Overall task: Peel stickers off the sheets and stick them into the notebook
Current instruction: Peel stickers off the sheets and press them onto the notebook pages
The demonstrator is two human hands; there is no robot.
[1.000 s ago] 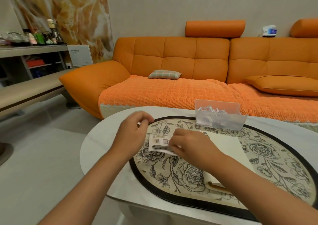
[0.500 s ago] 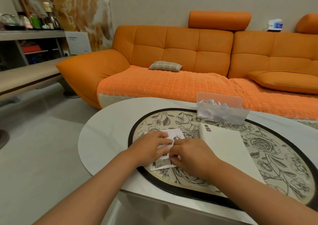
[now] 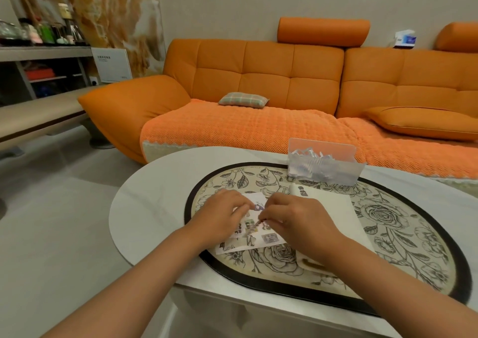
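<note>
A white sticker sheet point(image 3: 261, 239) with small printed stickers lies flat on the floral placemat point(image 3: 388, 223). My left hand point(image 3: 222, 216) presses down on the sheet's left part, fingers curled over it. My right hand point(image 3: 297, 221) pinches at a sticker near the sheet's middle with thumb and forefinger. The open notebook point(image 3: 333, 208), cream pages showing, lies just right of the sheet under my right wrist. One dark sticker point(image 3: 302, 190) sits at the page's top left corner.
A clear plastic box point(image 3: 324, 165) holding more stickers stands at the mat's far edge. The round white table point(image 3: 144, 208) ends close in front of me and to the left. An orange sofa point(image 3: 258, 91) fills the space behind.
The sheet was held up in both hands, then laid flat on the mat. My left hand now pins it while my right fingers pick at a sticker.
</note>
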